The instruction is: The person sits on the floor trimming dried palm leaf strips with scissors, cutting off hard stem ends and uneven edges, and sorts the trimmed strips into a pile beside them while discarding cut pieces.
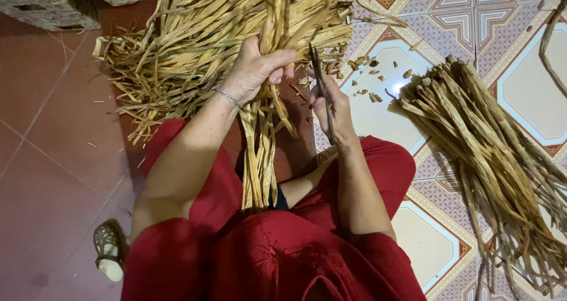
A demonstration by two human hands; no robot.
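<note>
My left hand (255,71) grips a bunch of dried, flat straw-coloured stalks (260,153) that hangs down over my lap in red clothing. A thin bracelet circles that wrist. My right hand (332,106) holds dark scissors (322,91), blades pointing up toward the stalks just right of my left hand. A large loose heap of the same stalks (207,35) lies on the floor beyond my hands.
A second, tidier bundle of stalks (490,159) lies on the patterned tiles at right, with small cut bits (369,79) scattered near it. Woven baskets (53,6) stand at top left. A sandal (108,251) rests on the red floor at lower left.
</note>
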